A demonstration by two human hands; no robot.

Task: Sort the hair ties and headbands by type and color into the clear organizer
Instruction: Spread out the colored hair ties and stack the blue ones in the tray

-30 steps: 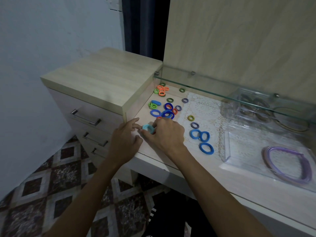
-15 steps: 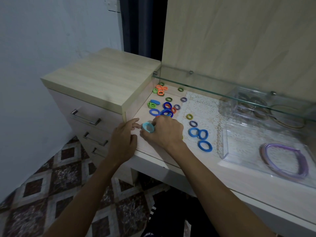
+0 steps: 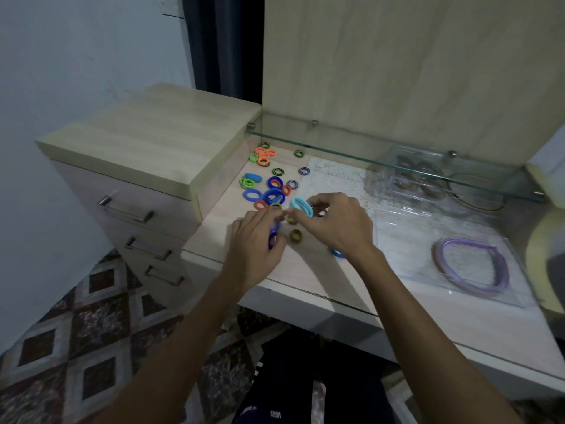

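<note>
Head camera, looking down at your own two arms reaching over a pale wooden dressing table. Nearest to you, dark trousers carry small white lettering, too blurred to read. Your left hand has its fingers curled round a dark blue hair tie, held just above the tabletop. Your right hand pinches a light blue hair tie between thumb and fingertips, lifted off the table. Between the two hands lies one olive hair tie; part of a blue one shows under your right wrist.

To the right sits the clear organizer. Its near compartment holds purple headbands, stacked so closely that you cannot count them. Its far compartments, under a glass shelf, hold several dark ties, hard to count through the glass.

Beyond your hands, the loose pile spreads toward the back: about four blue ties, about three green, about four orange at the far corner, and several small striped ones. To the left stands a drawer unit with three metal handles. No brand or label is readable anywhere.
</note>
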